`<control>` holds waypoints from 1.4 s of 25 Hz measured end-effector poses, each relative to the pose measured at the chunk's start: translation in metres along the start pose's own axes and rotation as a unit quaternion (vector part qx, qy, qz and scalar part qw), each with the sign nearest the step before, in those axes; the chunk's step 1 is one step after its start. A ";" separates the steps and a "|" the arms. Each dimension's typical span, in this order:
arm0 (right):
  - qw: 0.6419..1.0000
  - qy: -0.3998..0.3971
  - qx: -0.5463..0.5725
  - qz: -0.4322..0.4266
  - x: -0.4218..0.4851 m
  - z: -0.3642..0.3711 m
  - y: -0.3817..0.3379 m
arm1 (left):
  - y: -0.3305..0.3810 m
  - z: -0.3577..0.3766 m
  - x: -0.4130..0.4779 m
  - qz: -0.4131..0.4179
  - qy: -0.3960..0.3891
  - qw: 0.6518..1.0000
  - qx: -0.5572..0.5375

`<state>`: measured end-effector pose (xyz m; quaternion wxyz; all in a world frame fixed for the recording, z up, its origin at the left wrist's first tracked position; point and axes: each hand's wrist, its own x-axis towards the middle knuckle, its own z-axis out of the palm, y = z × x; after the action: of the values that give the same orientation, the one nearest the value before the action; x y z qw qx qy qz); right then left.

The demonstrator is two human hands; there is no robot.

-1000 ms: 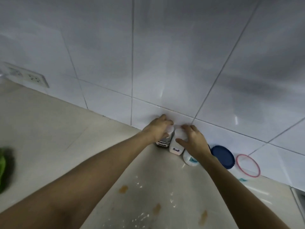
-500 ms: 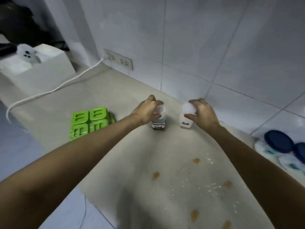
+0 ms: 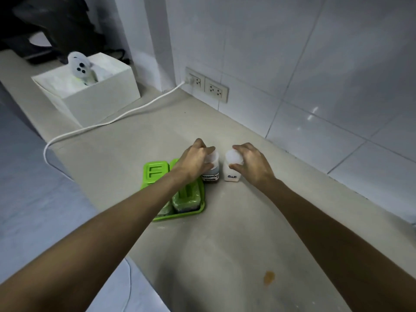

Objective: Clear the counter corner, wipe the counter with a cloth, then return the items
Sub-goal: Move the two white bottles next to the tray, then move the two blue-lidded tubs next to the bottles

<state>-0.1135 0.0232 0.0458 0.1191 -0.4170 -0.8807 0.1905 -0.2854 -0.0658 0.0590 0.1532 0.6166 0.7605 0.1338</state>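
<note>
My left hand [image 3: 195,161] grips the white cap of a small jar of dark sauce [image 3: 211,173] with a handwritten label. My right hand [image 3: 251,164] grips the cap of a white jar marked "Salt" [image 3: 231,174]. Both jars stand upright side by side on the beige counter [image 3: 225,233], just right of a green tray [image 3: 180,212]. My left forearm covers part of the tray. An orange-brown stain [image 3: 269,276] marks the counter nearer to me.
A white open box [image 3: 101,95] with a white device inside stands at the far left. A white cable [image 3: 108,120] runs from the wall sockets [image 3: 206,86] across the counter and over its left edge. White tiled wall rises at right.
Both hands carried the two jars leftward along the counter, away from the corner with the blue lids. The jars now stand beside the green tray.
</note>
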 end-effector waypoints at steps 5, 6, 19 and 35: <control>1.000 0.013 0.019 0.001 0.006 0.010 -0.003 | -0.006 -0.001 0.009 0.025 -0.001 1.000 -0.013; 1.000 0.009 0.022 0.001 0.007 0.011 -0.002 | -0.006 0.000 0.008 0.034 0.002 0.999 -0.011; 0.997 0.018 -0.040 0.067 -0.092 -0.030 0.090 | 0.092 0.030 0.012 0.249 0.137 0.957 0.051; 0.932 0.098 -0.149 0.316 -0.369 -0.193 0.390 | 0.471 0.240 0.006 0.255 -0.128 0.954 -0.095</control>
<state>0.4566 0.0068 0.0313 0.0748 -0.7036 -0.7054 0.0429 0.2316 0.0395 0.0239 0.2678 0.7843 0.5361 0.1603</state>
